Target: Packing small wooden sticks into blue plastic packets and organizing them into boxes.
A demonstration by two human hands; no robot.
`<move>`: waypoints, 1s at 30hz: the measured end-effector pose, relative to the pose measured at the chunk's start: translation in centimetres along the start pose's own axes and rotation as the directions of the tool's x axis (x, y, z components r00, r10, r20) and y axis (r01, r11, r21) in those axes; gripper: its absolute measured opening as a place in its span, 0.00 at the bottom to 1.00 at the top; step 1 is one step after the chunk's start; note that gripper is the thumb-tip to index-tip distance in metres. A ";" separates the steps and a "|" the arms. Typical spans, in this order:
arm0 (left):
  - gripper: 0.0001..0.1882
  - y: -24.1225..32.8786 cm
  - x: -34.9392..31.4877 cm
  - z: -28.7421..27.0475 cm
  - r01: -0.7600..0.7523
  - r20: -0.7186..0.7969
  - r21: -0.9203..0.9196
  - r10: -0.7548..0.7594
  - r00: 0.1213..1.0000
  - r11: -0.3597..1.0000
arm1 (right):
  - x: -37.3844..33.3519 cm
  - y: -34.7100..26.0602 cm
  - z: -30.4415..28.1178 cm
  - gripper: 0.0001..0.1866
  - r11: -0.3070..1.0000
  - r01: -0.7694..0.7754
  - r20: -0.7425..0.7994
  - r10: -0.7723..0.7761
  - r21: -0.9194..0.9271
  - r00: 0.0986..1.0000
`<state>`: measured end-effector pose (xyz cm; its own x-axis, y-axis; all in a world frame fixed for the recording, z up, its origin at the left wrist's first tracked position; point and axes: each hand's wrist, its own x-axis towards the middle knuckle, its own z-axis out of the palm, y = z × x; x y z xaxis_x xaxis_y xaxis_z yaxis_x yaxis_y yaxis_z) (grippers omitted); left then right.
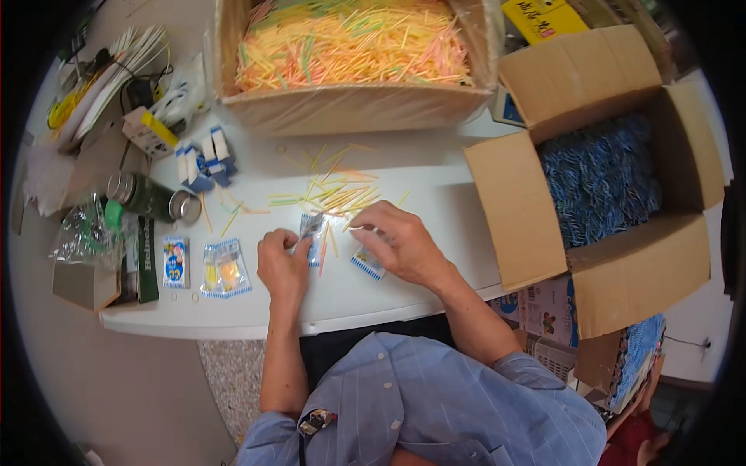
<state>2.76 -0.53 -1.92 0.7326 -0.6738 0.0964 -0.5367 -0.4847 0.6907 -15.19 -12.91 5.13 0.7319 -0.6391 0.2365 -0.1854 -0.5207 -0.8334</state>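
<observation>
"What's on the table (447, 202) from where you sit?"

"On my feed it's white. I see a cardboard box (350, 107) at the far side, loose coloured sticks (342, 199) scattered before it, and, to the left, a clear packet (225, 269), blue-and-white cartons (196, 175) and a dark green bottle (151, 197)."

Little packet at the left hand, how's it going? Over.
Left hand at little packet, grip unclear. Right hand partly covering second packet. Loose coloured sticks lying close by on white table.
</observation>
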 end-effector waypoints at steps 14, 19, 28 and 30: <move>0.11 -2.3 0.8 0.2 0.054 -0.016 -0.384 -0.065 0.998 0.922 | 23.3 -0.3 -18.2 0.11 0.508 0.140 -0.102 -0.418 -0.850 0.903; 0.12 -2.1 0.8 0.0 0.057 -0.064 -0.516 -0.105 0.992 0.855 | 27.2 2.8 -22.5 0.15 -0.026 0.191 0.192 -0.176 -0.981 0.965; 0.09 -1.8 1.3 0.1 0.112 -0.003 -0.632 -0.147 0.989 0.767 | 30.3 6.4 -22.3 0.17 -0.241 0.262 0.290 -0.089 -0.934 0.953; 0.09 -1.7 1.5 0.2 0.128 0.020 -0.648 -0.152 0.988 0.751 | 31.0 7.2 -22.3 0.17 -0.242 0.281 0.315 -0.118 -0.929 0.942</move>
<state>4.71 -0.86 -3.14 0.7973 -0.6031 -0.0237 -0.0380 -0.0894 0.9953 -8.44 -49.07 17.55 0.9177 -0.3621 0.1631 -0.3586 -0.5791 0.7321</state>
